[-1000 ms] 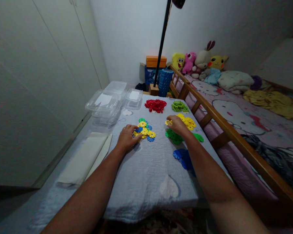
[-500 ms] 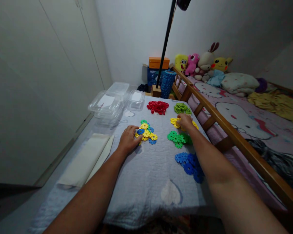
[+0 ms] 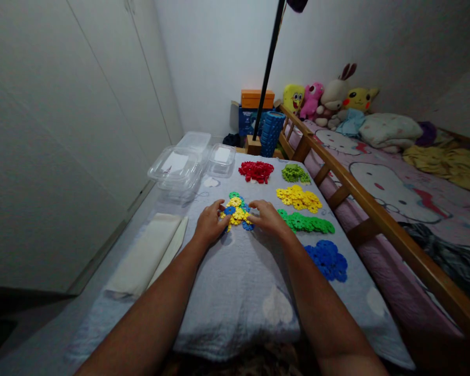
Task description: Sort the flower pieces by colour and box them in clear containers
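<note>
A small mixed pile of plastic snowflake discs (image 3: 238, 214), yellow, blue and green, lies mid-table between my two hands. On its left side my left hand (image 3: 210, 223) rests with curved fingers and thumb apart, around the edge by a blue disc (image 3: 230, 210). My right hand (image 3: 269, 218) is at the pile's right edge, its thumb and index finger spread and touching or very near the discs. Sorted piles lie to the right: red (image 3: 256, 171), light green (image 3: 295, 173), yellow (image 3: 298, 198), green (image 3: 309, 223) and blue (image 3: 327, 260), the last partly behind my right forearm.
Clear plastic boxes (image 3: 176, 169) with lids stand at the back left, a smaller one (image 3: 222, 156) beside them. A folded cream cloth (image 3: 147, 256) lies on the left. A wooden bed rail (image 3: 337, 172) runs along the right; a black pole (image 3: 267, 73) stands behind the table.
My right hand has moved left from the yellow pile to the mixed pile, uncovering the yellow, green and blue piles. My left hand stays beside the mixed pile. The view has shifted slightly.
</note>
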Available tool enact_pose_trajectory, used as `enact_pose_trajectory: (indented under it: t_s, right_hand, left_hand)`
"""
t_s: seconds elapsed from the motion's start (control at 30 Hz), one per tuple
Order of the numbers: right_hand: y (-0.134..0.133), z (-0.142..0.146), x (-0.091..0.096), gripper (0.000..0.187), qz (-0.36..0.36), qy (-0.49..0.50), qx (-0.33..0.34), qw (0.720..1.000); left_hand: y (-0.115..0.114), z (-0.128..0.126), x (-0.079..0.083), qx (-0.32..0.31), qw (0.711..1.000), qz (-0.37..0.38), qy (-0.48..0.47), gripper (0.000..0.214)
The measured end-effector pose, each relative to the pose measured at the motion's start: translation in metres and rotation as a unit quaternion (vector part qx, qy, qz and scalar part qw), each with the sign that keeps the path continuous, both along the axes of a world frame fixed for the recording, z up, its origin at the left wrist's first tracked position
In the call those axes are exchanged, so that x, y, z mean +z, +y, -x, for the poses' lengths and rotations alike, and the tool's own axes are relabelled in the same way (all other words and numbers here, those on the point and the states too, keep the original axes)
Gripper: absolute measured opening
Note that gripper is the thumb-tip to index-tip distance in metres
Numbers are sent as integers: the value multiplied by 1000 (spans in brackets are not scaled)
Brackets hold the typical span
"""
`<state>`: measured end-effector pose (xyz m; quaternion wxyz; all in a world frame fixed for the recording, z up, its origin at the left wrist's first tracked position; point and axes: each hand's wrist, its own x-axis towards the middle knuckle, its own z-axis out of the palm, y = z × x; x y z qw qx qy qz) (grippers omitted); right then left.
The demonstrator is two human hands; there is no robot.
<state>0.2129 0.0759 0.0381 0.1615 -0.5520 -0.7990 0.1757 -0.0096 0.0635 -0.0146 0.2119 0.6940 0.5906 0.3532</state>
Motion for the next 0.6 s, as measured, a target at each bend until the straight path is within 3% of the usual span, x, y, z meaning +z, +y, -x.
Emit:
enact_pose_trajectory:
  t_s: [0.3,0.43,0.6]
  right_hand:
    - [-7,31,-26,34,-43,6,-6,999]
    - [-7,34,-28,22,-45,13,-8,999]
    - [-9,32,-24,25,-40,7,-20,999]
  left_hand:
    - [-4,-1,5,-11,1000,1,16,53]
    - [-7,-1,9,-26,999,9,28,53]
    - [-8,-1,9,-26,999,6,26,54]
